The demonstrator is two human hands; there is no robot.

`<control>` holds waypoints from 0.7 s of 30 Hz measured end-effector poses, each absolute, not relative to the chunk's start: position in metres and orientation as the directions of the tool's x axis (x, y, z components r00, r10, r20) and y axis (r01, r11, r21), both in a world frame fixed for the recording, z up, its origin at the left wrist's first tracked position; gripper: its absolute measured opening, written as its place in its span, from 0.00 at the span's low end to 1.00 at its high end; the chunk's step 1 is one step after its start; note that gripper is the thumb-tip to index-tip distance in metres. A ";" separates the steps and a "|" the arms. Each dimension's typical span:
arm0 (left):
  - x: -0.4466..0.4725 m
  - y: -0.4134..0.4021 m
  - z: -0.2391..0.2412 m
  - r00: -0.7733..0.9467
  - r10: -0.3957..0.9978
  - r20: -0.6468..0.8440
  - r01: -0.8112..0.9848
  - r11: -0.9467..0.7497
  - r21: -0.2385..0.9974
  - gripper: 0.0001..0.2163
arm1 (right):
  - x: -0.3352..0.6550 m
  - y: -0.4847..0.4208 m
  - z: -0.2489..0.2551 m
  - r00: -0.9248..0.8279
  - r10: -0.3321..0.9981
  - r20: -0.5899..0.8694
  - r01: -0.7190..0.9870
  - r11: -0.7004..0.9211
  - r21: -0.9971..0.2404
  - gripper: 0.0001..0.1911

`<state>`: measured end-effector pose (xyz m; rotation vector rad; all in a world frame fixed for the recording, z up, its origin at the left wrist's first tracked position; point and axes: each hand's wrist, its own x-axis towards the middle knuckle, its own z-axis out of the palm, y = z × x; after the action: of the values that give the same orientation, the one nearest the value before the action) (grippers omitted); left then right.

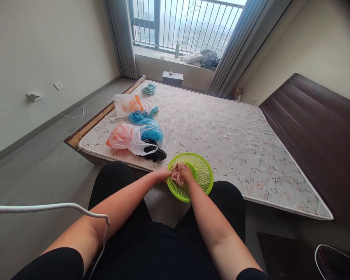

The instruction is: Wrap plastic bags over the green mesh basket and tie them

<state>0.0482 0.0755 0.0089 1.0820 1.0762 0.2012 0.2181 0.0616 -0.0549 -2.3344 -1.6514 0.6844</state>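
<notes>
A lime-green plastic basket [204, 175] with slotted sides is tilted in front of my knees, by the near edge of the mattress. At its left rim is my left hand [163, 174], closed on the basket; its fingertips are partly hidden. My right hand [187, 174] reaches over the basket with its fingers closed on a bunched pink cloth [178, 175], pressed against the basket's slotted surface. Just beyond the basket, to the left, lies a black plastic bag [156, 153].
On the letter-printed mattress [210, 128] lie a white-and-pink bag [121, 136], blue bags [151, 131], a white-and-orange bag [126, 105] and a teal cloth [148, 89]. A dark headboard [312, 124] stands right. A white cable [46, 207] crosses my left arm.
</notes>
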 end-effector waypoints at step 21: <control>0.051 0.078 0.014 0.482 0.627 -0.612 0.429 0.441 0.789 0.21 | 0.222 0.058 -0.072 0.164 0.870 -0.465 0.899 -0.325 -0.293 0.18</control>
<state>0.0510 0.0783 0.0139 1.1743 1.1296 0.1627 0.2218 0.0582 -0.0723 -2.4340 -1.8527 0.9118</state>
